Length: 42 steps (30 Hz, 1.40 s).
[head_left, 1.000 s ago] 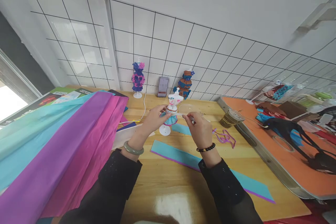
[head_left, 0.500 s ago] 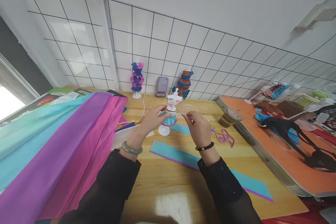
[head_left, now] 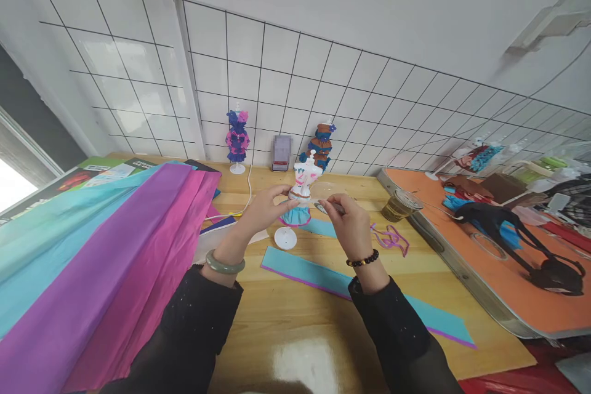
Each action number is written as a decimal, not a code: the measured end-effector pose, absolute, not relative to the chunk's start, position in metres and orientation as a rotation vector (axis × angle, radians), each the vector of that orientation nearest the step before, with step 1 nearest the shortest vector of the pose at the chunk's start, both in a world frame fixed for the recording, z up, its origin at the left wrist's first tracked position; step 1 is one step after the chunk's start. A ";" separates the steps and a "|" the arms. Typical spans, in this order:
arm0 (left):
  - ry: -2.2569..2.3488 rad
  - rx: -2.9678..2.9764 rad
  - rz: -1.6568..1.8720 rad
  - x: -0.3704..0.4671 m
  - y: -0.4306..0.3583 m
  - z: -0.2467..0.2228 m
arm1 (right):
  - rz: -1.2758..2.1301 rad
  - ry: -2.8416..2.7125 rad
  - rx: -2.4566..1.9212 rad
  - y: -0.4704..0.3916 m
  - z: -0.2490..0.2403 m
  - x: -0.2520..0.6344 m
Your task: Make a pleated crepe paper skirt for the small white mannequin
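Head camera puts the little dress form (head_left: 308, 172) at the centre of my feed, above the wooden table (head_left: 277, 326), its top leaning rightward of its round white base (head_left: 285, 238). I see the left hand (head_left: 265, 212) narrowed at its waist, thumb and fingers closed on it just above the blue skirt (head_left: 296, 216). Opposite, the right hand (head_left: 351, 228) pinches the end of a thin pale strip (head_left: 312, 201); it is too small for me to be sure what it is. To my mind, a hard sideways pull on that strip could twist the form or tip it over, and a loose left grip would make that likelier. Uneven tension might also leave the waist crooked. Nearer me, the right sleeve (head_left: 392, 326) crosses the long blue fabric band (head_left: 300, 271) and could drag it. Beside that hand, the tangled purple ribbon (head_left: 392, 239) might snag a finger.
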<state>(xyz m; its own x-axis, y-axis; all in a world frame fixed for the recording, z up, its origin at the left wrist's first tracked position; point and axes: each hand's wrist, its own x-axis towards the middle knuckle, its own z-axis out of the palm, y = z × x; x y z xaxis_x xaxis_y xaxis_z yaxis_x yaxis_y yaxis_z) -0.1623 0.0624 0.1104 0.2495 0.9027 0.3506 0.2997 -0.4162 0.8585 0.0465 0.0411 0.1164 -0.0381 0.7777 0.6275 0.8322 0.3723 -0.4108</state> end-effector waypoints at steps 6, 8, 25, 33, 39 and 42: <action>1.029 1.827 1.162 -0.162 0.057 0.117 | 0.146 -1.748 -1.337 0.035 0.125 0.050; 0.972 1.809 1.146 -0.162 0.054 0.121 | 0.203 -1.749 -1.315 0.033 0.128 0.051; 0.504 1.493 0.929 -0.163 0.041 0.131 | 0.449 -1.952 -1.115 0.014 0.159 0.052; 0.467 1.445 0.880 -0.162 0.039 0.129 | 0.543 -1.952 -1.071 0.009 0.158 0.048; 0.396 1.334 0.862 -0.159 0.038 0.126 | 0.789 -1.932 -1.123 0.008 0.157 0.056; 0.371 1.355 0.777 -0.156 0.035 0.126 | 0.925 -2.048 -1.109 0.008 0.159 0.064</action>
<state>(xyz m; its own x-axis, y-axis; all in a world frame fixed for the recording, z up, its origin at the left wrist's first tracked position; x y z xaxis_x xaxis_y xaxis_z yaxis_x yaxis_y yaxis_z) -0.1557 0.0349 0.1261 0.7027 0.6852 0.1916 -0.2818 0.0208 0.9592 0.0640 0.0079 0.1595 -0.4509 0.8720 0.1904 0.4338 0.4005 -0.8071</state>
